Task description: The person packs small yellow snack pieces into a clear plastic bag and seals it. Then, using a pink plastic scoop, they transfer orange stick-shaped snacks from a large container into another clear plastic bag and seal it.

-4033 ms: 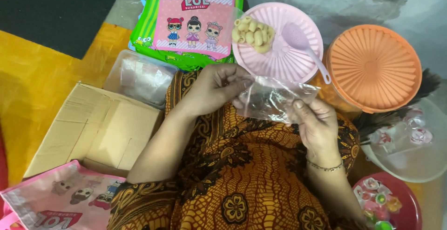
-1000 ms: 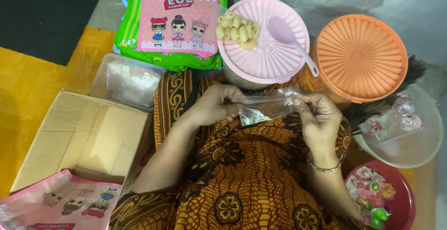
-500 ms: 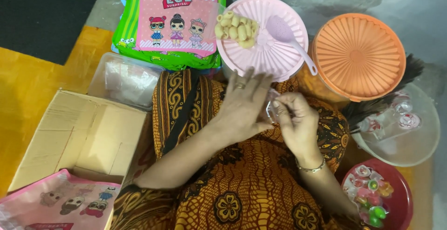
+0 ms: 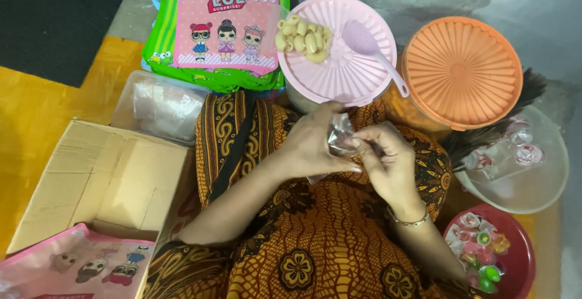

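Grip of left hand (image 4: 312, 147) and right hand (image 4: 388, 166) clamped, seemingly, on a crumpled clear plastic bag (image 4: 339, 136).

Seated on the floor, a person works in a tight pocket over the lap, ringed by containers. Directly ahead, the pink lid (image 4: 339, 75), carrying snack pieces (image 4: 303, 35) and a pink scoop (image 4: 371, 47), blocks the forward path just beyond both hands. The orange lid (image 4: 462, 72) closes off the front right, with a clear bowl (image 4: 533, 178) and a red bowl of sweets (image 4: 492, 256) crowding the right side. To the left, an open cardboard box (image 4: 103, 184) and a clear plastic tub (image 4: 160, 108) stand in the way. Open room remains above the patterned lap, between the forearms.
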